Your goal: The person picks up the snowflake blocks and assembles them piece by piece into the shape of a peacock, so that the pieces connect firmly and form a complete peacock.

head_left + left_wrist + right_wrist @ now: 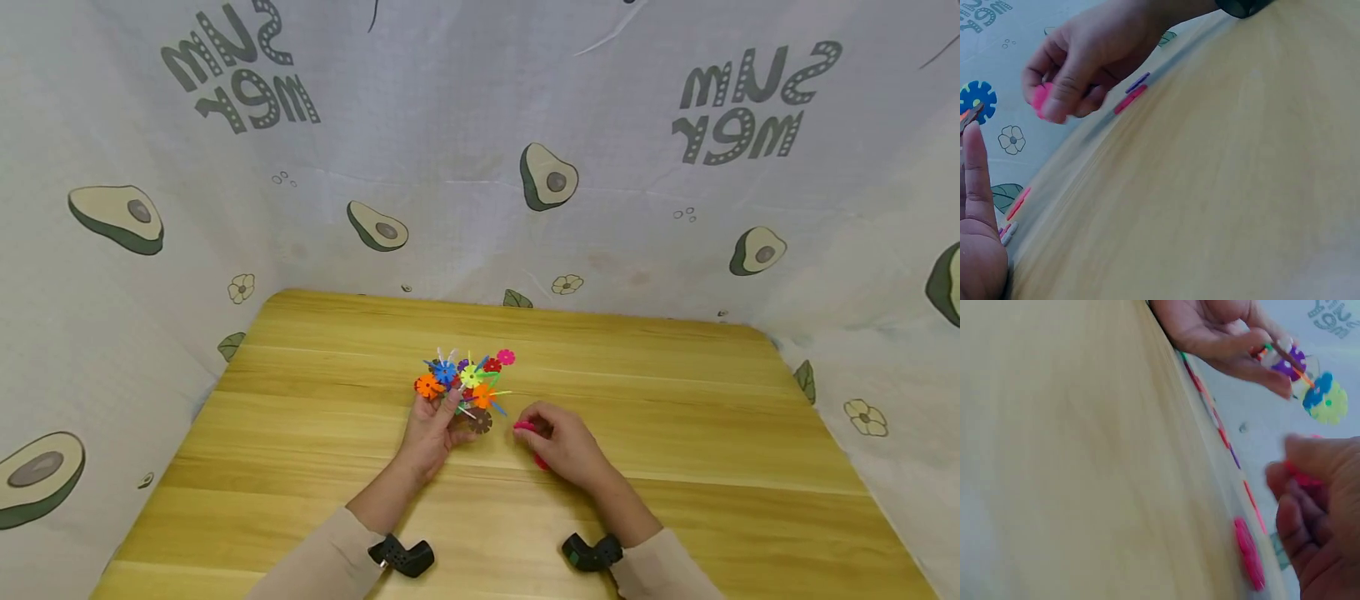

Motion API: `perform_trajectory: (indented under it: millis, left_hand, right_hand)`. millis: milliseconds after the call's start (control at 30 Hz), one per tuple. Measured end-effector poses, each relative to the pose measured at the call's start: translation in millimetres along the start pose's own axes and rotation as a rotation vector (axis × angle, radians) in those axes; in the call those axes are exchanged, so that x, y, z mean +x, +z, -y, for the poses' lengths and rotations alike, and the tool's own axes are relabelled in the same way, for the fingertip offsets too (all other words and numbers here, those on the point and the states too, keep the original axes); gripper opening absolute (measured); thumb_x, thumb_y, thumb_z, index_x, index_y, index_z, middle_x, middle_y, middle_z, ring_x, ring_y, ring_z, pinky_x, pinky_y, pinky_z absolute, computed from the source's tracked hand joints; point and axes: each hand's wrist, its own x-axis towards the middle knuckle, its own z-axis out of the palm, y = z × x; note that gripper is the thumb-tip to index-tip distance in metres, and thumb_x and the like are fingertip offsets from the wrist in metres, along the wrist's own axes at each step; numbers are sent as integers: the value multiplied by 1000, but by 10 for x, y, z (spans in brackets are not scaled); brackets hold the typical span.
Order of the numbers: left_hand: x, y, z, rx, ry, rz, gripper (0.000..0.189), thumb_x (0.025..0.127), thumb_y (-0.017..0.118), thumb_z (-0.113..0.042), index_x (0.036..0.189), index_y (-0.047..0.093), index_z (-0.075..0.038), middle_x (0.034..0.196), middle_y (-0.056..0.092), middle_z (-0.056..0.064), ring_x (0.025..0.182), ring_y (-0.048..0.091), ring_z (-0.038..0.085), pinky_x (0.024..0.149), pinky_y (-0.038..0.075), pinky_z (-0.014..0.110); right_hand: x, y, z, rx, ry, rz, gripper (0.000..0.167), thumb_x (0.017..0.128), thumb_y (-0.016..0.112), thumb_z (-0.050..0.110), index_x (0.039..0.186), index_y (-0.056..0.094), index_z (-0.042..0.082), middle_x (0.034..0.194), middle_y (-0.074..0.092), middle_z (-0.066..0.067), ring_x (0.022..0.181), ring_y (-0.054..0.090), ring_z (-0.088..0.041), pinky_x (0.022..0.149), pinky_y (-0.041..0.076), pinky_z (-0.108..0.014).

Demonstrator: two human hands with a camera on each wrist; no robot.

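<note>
My left hand (429, 437) holds a cluster of notched plastic discs (471, 377), joined in blue, yellow, orange, brown and other colours. Its thumb lies across the near side of the cluster. To the right, my right hand (566, 442) pinches a pink notched disc (527, 426) between thumb and fingers, apart from the cluster. The left wrist view shows that pink disc (1041, 100) partly covered by the thumb. Below the right hand, a reddish-pink piece (541, 462) shows on the table, partly hidden.
More discs lie flat on the wooden table (675, 400), among them a pink one (1130, 99) and a purple one (1138, 82). A pink piece (1248, 553) lies near my right hand. A printed cloth (465, 150) hangs behind the table.
</note>
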Motion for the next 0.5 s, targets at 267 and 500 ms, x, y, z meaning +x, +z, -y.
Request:
perform_trajectory:
  millis: [267, 500]
  left_hand:
    - [35, 2, 0, -58, -11, -71, 42, 105, 56, -34, 136, 41, -11, 108, 70, -5, 88, 70, 9, 74, 62, 23]
    - [41, -11, 3, -100, 31, -37, 31, 106, 55, -27, 132, 50, -12, 112, 73, -5, 98, 72, 12, 89, 61, 26]
  right_hand:
    - [87, 318, 39, 318, -203, -349, 10, 88, 73, -9, 97, 75, -5, 98, 70, -21, 92, 65, 2, 79, 57, -12]
    - [68, 494, 118, 327, -195, -426, 16, 89, 71, -9, 103, 73, -1, 98, 76, -20, 89, 72, -8, 78, 59, -14]
